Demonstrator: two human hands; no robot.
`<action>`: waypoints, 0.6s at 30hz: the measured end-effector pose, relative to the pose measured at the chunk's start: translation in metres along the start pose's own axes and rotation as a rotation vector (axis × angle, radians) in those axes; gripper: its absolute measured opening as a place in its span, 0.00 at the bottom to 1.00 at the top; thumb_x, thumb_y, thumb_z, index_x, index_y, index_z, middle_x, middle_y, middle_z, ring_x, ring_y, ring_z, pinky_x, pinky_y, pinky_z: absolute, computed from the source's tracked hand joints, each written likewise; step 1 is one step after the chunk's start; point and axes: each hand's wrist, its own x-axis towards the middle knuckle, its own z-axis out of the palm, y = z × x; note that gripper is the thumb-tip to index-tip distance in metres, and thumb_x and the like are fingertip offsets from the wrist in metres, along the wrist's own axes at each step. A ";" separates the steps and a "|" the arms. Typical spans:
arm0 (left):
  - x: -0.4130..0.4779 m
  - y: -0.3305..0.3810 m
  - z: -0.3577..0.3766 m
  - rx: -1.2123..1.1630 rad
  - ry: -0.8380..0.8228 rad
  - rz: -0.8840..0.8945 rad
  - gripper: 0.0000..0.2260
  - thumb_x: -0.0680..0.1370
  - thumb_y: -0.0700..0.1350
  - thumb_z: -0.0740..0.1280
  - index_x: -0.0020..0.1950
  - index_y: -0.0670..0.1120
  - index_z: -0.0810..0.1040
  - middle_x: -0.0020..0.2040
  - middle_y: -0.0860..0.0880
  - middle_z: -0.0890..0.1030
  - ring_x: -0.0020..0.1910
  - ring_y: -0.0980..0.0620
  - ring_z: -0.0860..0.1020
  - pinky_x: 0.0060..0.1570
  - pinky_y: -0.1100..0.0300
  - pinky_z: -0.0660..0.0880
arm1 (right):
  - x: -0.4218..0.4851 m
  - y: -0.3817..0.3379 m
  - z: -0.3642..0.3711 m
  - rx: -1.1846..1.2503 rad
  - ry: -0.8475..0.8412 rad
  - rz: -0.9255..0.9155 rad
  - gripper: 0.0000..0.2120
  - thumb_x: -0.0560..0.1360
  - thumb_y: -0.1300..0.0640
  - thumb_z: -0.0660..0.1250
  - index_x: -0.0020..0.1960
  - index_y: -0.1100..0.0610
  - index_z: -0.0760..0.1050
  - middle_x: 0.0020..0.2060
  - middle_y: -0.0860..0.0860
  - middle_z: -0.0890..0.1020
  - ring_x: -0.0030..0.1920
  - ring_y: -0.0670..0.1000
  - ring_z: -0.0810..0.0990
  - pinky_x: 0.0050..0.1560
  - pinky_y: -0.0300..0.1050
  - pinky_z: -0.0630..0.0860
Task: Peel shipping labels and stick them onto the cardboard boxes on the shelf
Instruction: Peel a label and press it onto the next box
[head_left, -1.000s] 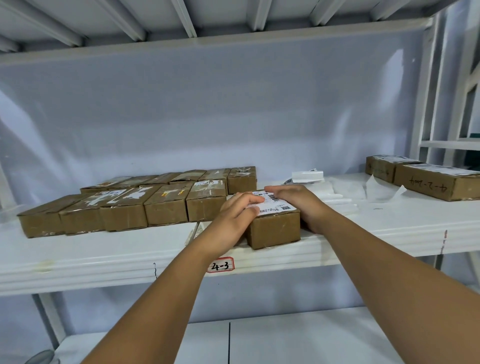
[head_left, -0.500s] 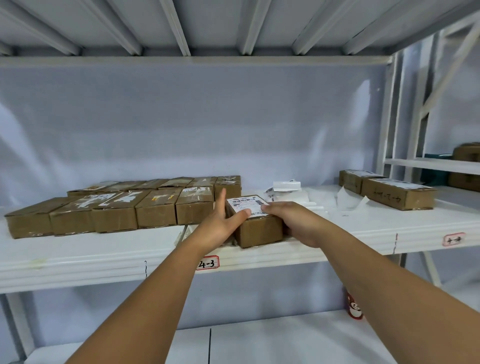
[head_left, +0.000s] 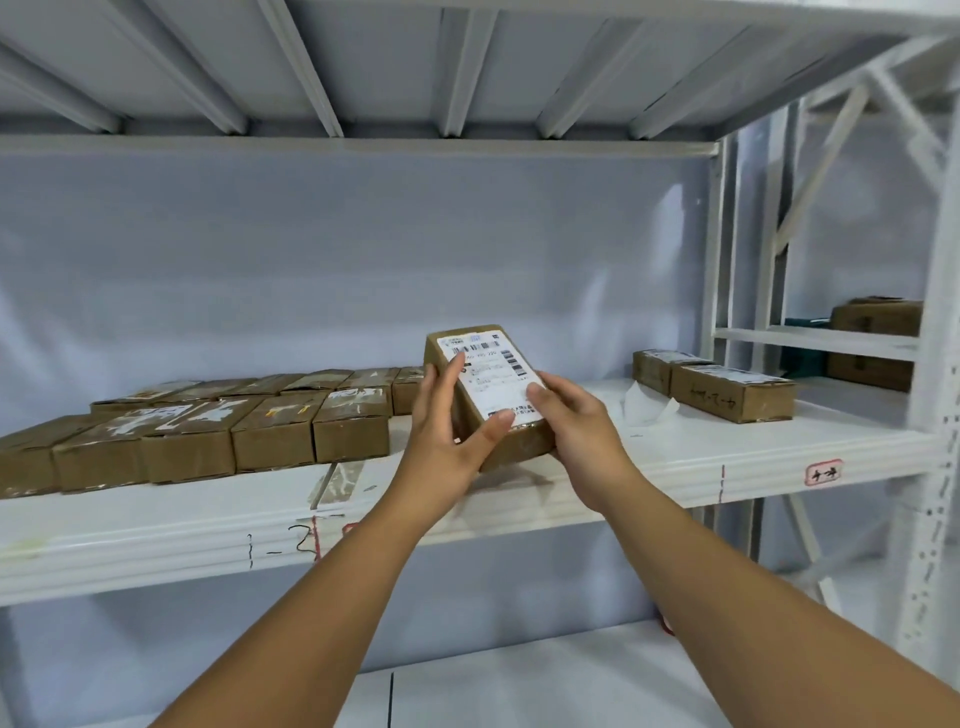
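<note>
Head view shows both hands holding one small cardboard box in front of the white shelf, tilted so that its shipping label faces the camera; whether its lower end touches the shelf I cannot tell. The left hand wraps the box's left side, its thumb and a finger lying on the label, while the right hand cups the right side with its thumb on the label's edge. Judging by how easily it is held, the box is likely light, and its cardboard looks stiff, so the long side walls are the sound place to grip. The paper label looks thin and smooth, and probably wants flat pressing outward rather than rubbing against its edges. Unlabelled boxes sit to the left, labelled boxes to the right.
</note>
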 end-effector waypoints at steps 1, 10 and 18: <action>0.001 0.005 0.006 -0.011 -0.030 0.003 0.34 0.73 0.52 0.70 0.73 0.62 0.56 0.77 0.54 0.49 0.75 0.56 0.54 0.68 0.64 0.57 | 0.001 -0.003 -0.005 -0.008 0.040 -0.026 0.09 0.78 0.55 0.65 0.57 0.51 0.77 0.53 0.50 0.83 0.53 0.50 0.82 0.55 0.48 0.78; 0.019 0.039 0.081 -0.042 -0.125 0.061 0.33 0.74 0.47 0.71 0.74 0.58 0.58 0.72 0.56 0.66 0.64 0.54 0.72 0.63 0.59 0.70 | 0.003 -0.026 -0.089 0.062 0.235 -0.058 0.05 0.77 0.55 0.66 0.51 0.50 0.79 0.51 0.52 0.83 0.52 0.52 0.82 0.56 0.49 0.78; 0.061 0.040 0.161 0.292 -0.362 0.000 0.18 0.81 0.43 0.59 0.70 0.47 0.69 0.68 0.49 0.73 0.66 0.50 0.72 0.63 0.63 0.65 | 0.018 -0.033 -0.180 -0.262 0.589 -0.049 0.09 0.78 0.51 0.64 0.56 0.49 0.78 0.48 0.46 0.80 0.48 0.46 0.78 0.51 0.42 0.73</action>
